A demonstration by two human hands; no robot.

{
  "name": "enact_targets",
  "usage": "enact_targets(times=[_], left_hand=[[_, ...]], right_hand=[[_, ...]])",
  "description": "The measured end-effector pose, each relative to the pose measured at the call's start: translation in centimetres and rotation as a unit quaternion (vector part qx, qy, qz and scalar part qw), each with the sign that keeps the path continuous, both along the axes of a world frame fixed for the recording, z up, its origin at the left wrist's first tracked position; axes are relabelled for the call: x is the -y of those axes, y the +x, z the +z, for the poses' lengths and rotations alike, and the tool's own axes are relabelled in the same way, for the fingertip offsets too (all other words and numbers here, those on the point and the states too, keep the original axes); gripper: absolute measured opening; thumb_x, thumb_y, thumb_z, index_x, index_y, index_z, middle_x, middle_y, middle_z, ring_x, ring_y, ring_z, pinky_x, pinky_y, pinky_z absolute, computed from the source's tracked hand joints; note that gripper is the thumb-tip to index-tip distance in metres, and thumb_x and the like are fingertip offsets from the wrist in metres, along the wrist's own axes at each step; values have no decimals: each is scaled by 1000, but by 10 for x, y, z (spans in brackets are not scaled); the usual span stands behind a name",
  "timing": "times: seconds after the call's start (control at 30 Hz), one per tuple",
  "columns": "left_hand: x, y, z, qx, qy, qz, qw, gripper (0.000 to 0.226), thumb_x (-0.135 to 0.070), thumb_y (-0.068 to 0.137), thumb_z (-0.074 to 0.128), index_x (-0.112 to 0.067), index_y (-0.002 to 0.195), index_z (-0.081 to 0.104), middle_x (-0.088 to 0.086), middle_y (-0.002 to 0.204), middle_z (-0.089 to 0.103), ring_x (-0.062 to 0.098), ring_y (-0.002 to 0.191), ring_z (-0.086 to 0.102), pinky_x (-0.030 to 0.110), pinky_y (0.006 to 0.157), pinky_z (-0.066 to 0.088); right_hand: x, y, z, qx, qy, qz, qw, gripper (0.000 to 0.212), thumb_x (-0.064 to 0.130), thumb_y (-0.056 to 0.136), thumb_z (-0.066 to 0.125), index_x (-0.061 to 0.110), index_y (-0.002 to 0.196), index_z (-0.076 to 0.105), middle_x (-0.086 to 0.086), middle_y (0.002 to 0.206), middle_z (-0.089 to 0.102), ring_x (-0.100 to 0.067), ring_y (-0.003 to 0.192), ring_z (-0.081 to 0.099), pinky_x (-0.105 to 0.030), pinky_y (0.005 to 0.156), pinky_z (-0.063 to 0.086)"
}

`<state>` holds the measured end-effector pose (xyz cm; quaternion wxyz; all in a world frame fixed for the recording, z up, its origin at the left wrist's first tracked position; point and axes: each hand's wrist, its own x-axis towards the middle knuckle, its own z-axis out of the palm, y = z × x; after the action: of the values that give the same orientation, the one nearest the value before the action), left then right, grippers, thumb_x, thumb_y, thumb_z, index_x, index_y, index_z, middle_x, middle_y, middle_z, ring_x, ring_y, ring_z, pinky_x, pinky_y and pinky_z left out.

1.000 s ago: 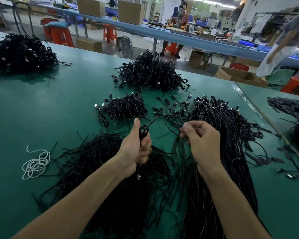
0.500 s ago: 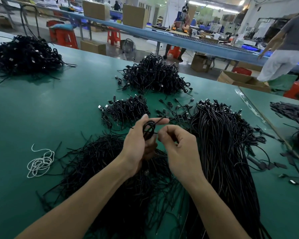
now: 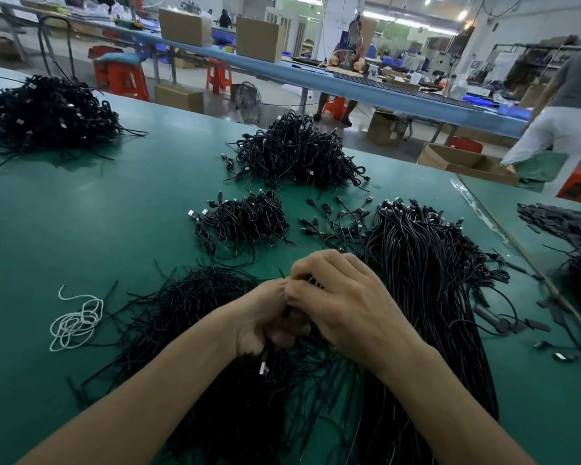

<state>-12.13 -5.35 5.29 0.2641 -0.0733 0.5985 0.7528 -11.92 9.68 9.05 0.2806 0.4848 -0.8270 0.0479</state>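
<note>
My left hand point(image 3: 265, 323) grips a small coiled black cable, whose silver plug point(image 3: 264, 368) hangs below the fist. My right hand point(image 3: 346, 307) lies over the left, its fingers curled at the coil, pinching a thin black tie; the coil itself is mostly hidden between the hands. Under both hands spreads a heap of thin black ties point(image 3: 195, 317). To the right lies a long bundle of straight black cables point(image 3: 426, 297). A small pile of coiled cables point(image 3: 249, 219) sits just beyond the hands.
A larger pile of coiled cables point(image 3: 296, 156) lies farther back, another point(image 3: 47, 115) at far left. A white string point(image 3: 76, 320) rests on the green table point(image 3: 98, 203). Loose short cables point(image 3: 339, 216) lie mid-table. Cardboard boxes and people stand beyond the table's edge.
My right hand moved left from the cable bundle and closed over my left hand. The coil, visible before between the left fingers, is now covered.
</note>
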Motion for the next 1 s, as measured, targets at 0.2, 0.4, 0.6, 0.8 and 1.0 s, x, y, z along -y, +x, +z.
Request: enact_targets(times=[0.2, 0.4, 0.6, 0.8, 1.0], left_hand=[[3, 1, -8, 58, 95, -59, 992, 50, -34, 99, 39, -22, 51, 48, -7, 49, 31, 2, 34, 21, 11, 28, 17], [14, 5, -12, 6, 143, -131, 981, 28, -31, 75, 71, -18, 83, 47, -5, 66, 32, 2, 44, 25, 12, 33, 21], [10, 5, -8, -41, 11, -195, 980, 18, -26, 87, 60, -20, 81, 44, -8, 61, 28, 2, 44, 22, 11, 33, 20], [13, 2, -8, -39, 15, -283, 958, 24, -28, 98, 52, -19, 101, 75, -5, 67, 26, 2, 45, 24, 11, 34, 21], [14, 3, -11, -21, 15, -303, 953, 23, -25, 98, 53, -18, 102, 74, -8, 64, 33, 2, 46, 25, 12, 35, 20]], right_hand=[[4, -2, -3, 257, -91, -66, 960, 10, 21, 98, 57, 18, 93, 65, 7, 95, 58, -12, 87, 54, -32, 82, 47], [-3, -11, -11, 345, -138, -105, 923, 9, 24, 96, 61, 23, 87, 63, 12, 88, 59, -5, 85, 55, -23, 78, 45], [-12, -12, 0, 373, -68, -81, 922, 13, 31, 96, 62, 28, 108, 62, 16, 92, 61, -2, 89, 57, -27, 81, 50], [-20, -14, 11, 388, -8, -64, 919, 11, 30, 92, 67, 29, 100, 75, 15, 94, 61, -7, 81, 65, -31, 76, 56], [-18, -12, 10, 402, -16, -44, 915, 4, 24, 87, 74, 27, 89, 76, 16, 86, 64, -1, 85, 61, -34, 79, 54]])
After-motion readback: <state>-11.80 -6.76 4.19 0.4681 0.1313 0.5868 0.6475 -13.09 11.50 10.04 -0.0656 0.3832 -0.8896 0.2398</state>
